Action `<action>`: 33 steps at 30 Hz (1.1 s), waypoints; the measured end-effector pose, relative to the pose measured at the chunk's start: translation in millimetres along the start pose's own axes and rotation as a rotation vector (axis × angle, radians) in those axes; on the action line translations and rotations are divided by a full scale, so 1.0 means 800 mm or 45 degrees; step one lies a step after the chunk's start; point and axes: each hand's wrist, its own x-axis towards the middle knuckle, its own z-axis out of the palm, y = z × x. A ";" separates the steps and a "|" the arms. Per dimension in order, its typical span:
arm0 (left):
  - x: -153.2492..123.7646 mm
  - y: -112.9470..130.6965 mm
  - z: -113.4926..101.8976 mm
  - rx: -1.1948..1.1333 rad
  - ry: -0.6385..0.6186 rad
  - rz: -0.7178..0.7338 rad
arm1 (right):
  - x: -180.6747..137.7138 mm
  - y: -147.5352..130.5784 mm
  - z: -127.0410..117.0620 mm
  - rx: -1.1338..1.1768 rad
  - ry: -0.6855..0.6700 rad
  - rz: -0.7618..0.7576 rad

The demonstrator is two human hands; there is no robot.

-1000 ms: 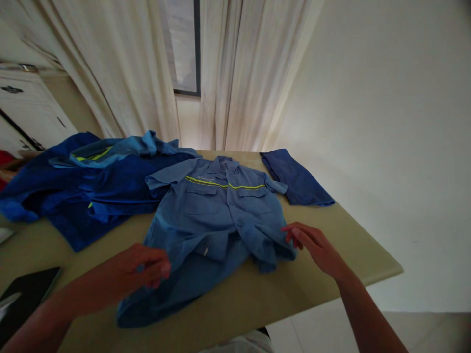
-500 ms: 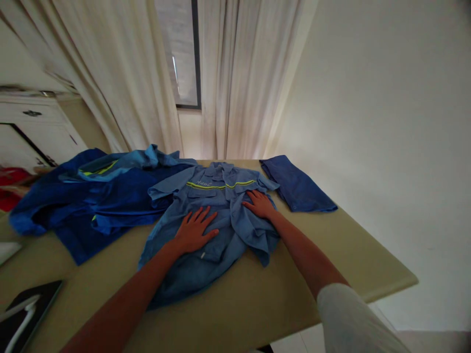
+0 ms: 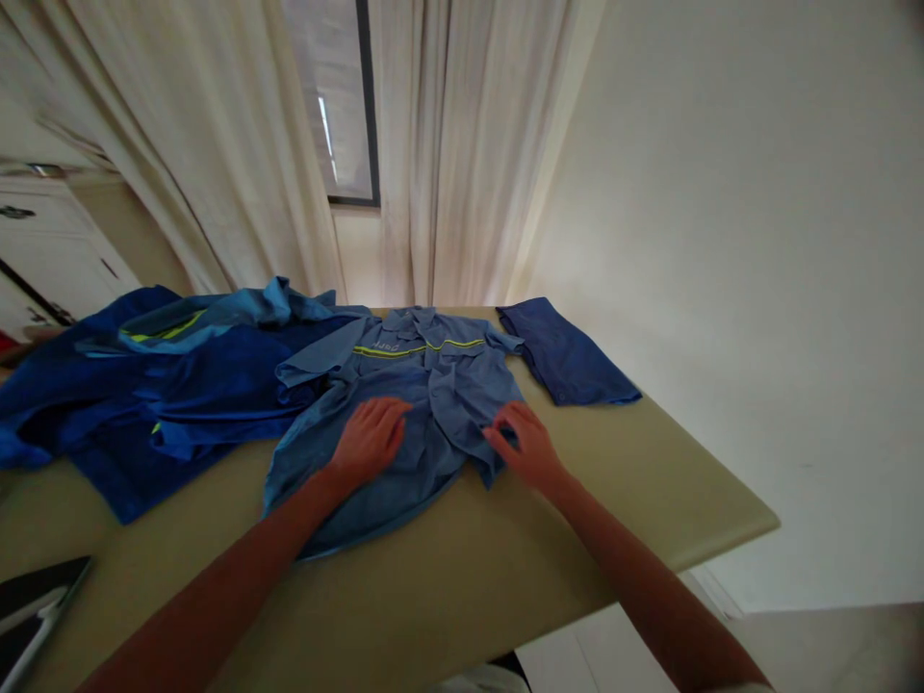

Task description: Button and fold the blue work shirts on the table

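A grey-blue short-sleeved work shirt [image 3: 404, 380] with a yellow stripe across its chest lies front up on the table, collar at the far side. Over its lower left front is my left hand [image 3: 372, 438], fingers loosely bent and the thumb a little apart. My right hand [image 3: 530, 448] hovers at the shirt's right front edge, its fingers curved toward the thumb with a gap between them. Neither hand visibly grips cloth, though contact with the fabric is hard to make out. Wrinkles run through the lower front, and one front flap lies loose at the right.
Folded dark blue trousers [image 3: 570, 356] lie at the right back of the tan table [image 3: 462, 606]. Bright blue garments [image 3: 217, 385] are heaped at the left. An iron-like object [image 3: 43, 616] is partly in view at the lower left. Curtains [image 3: 462, 144] hang behind.
Both hands, flat with spread fingers on the shirt before, have risen and curled their fingers. The right hand has drawn back toward me. The view has shifted slightly right.
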 end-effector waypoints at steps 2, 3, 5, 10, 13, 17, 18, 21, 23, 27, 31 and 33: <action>-0.014 0.045 -0.002 -0.055 -0.178 0.307 | -0.046 -0.006 -0.012 -0.082 -0.128 -0.053; -0.019 0.066 0.000 -0.044 -0.277 0.406 | -0.061 -0.007 -0.013 -0.142 -0.174 -0.062; -0.026 0.100 0.009 0.057 -0.413 0.413 | -0.071 -0.007 -0.011 -0.241 -0.200 -0.051; -0.026 0.118 0.010 0.152 -0.533 0.114 | -0.025 0.001 -0.025 -0.081 0.070 0.062; -0.034 0.120 -0.019 -0.182 -0.495 0.020 | 0.006 0.011 -0.065 0.106 0.402 0.247; -0.058 0.147 -0.055 -0.650 -0.523 -0.070 | 0.005 0.036 -0.120 0.282 0.601 0.431; -0.064 0.154 -0.060 -0.735 -0.591 -0.077 | -0.004 0.045 -0.129 0.312 0.551 0.446; -0.073 0.157 -0.066 -0.900 -0.789 -0.058 | -0.041 0.071 -0.145 0.328 0.272 0.464; -0.068 0.136 -0.065 -0.852 -0.750 -0.056 | -0.066 0.084 -0.147 0.246 -0.033 0.463; -0.037 0.054 -0.047 -0.394 -0.389 -0.106 | -0.083 0.067 -0.127 -0.181 -0.209 0.447; -0.010 -0.007 -0.007 -0.049 -0.412 -0.227 | -0.045 0.005 -0.052 -0.256 -0.106 0.142; -0.004 -0.019 0.012 0.023 -0.498 -0.290 | -0.015 -0.015 -0.002 -0.282 -0.274 0.013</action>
